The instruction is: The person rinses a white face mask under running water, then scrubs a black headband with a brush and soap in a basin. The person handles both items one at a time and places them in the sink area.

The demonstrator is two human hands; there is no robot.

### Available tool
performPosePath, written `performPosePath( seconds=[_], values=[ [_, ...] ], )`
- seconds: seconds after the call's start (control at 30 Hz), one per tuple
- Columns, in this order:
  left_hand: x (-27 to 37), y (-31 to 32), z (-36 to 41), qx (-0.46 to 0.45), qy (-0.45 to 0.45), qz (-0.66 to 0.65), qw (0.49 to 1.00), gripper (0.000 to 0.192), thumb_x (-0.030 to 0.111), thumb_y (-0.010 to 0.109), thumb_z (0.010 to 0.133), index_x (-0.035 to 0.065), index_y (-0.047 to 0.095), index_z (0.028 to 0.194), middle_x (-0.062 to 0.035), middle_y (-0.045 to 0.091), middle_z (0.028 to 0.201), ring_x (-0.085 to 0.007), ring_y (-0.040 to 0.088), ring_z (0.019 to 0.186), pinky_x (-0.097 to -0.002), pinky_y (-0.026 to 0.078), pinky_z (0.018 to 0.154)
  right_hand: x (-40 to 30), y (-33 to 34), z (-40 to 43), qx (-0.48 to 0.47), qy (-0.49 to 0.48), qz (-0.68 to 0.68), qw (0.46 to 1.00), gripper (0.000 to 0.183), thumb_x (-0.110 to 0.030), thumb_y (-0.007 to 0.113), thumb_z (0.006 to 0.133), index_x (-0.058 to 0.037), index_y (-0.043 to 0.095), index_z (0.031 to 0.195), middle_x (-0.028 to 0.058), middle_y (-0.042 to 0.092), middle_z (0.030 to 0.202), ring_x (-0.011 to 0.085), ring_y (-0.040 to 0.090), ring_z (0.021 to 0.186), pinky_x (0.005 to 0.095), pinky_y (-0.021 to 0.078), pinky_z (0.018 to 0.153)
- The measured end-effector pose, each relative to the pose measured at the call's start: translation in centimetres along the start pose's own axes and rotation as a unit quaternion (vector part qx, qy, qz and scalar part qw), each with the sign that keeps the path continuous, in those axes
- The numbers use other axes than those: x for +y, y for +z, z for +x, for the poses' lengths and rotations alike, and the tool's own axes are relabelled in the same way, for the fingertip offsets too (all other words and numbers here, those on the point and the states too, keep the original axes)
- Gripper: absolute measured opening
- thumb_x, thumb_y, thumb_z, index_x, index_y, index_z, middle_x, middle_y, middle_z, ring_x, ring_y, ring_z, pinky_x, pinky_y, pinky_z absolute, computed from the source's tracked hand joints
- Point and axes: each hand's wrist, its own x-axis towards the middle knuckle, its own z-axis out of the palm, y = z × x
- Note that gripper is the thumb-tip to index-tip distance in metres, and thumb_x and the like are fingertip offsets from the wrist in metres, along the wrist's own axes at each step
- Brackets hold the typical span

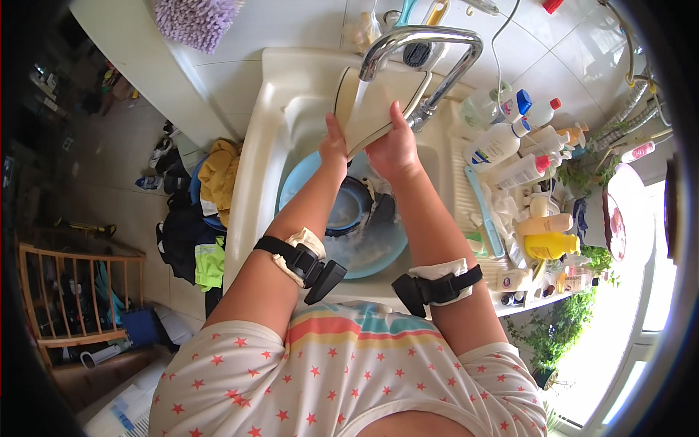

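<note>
Both my hands hold a cream-coloured panel with dark edging (382, 101) tilted under the chrome tap (420, 35). A stream of water runs from the spout onto its face. My left hand (333, 143) grips the lower left edge, thumb on top. On the lower right side, my right hand (394, 145) has its thumb lying over the panel and the fingers beneath, partly hidden. Below them, a light blue basin (371, 267) stands in the cream sink (246, 202). It holds cloudy, sudsy water and a dark ring-shaped thing (360, 218), partly covered by my left forearm.
Bottles (499, 145), a long-handled light blue brush (485, 213) and a yellow bottle (551, 246) crowd the ribbed drainboard (461, 191) at right. Clothes (218, 175) are heaped left of the sink. A purple chenille mitt or mop head (194, 22) hangs at upper left.
</note>
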Motion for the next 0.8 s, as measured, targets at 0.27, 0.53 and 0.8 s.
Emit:
performPosePath(
  seconds=[0.27,0.53,0.8],
  values=[
    [-0.9,0.8,1.2,-0.019,0.034,0.035,0.999,0.074,0.064,0.033,0.090,-0.0007,0.056,0.117,-0.0117,0.062,0.109,-0.0200,0.059,0.101,-0.0329,0.046,0.083,-1.3,-0.4,-0.1,0.010,0.000,-0.014,1.000,0.053,-0.044,0.028,0.099,-0.0072,0.036,0.136,0.0091,0.043,0.136,0.0284,0.040,0.125,0.0436,0.0316,0.104],
    [-1.4,-2.4,1.0,-0.090,-0.112,0.088,0.986,0.075,0.066,0.027,0.091,0.0129,0.027,0.144,-0.0118,0.027,0.148,-0.0237,0.031,0.133,-0.0483,0.031,0.104,-0.9,-0.5,0.0,0.039,-0.004,0.000,0.999,0.049,-0.040,0.034,0.099,-0.0066,0.040,0.134,0.0101,0.045,0.135,0.0283,0.043,0.124,0.0436,0.0332,0.103],
    [-0.8,-2.6,1.5,-0.167,-0.142,-0.148,0.964,0.037,0.040,0.043,0.095,0.0101,0.050,0.116,-0.0086,0.051,0.117,-0.0226,0.050,0.105,-0.0410,0.044,0.089,-0.8,-1.0,-0.7,0.004,0.025,0.025,0.999,0.051,-0.041,0.035,0.098,-0.0060,0.040,0.134,0.0111,0.046,0.134,0.0297,0.044,0.122,0.0450,0.0325,0.102]
  ],
)
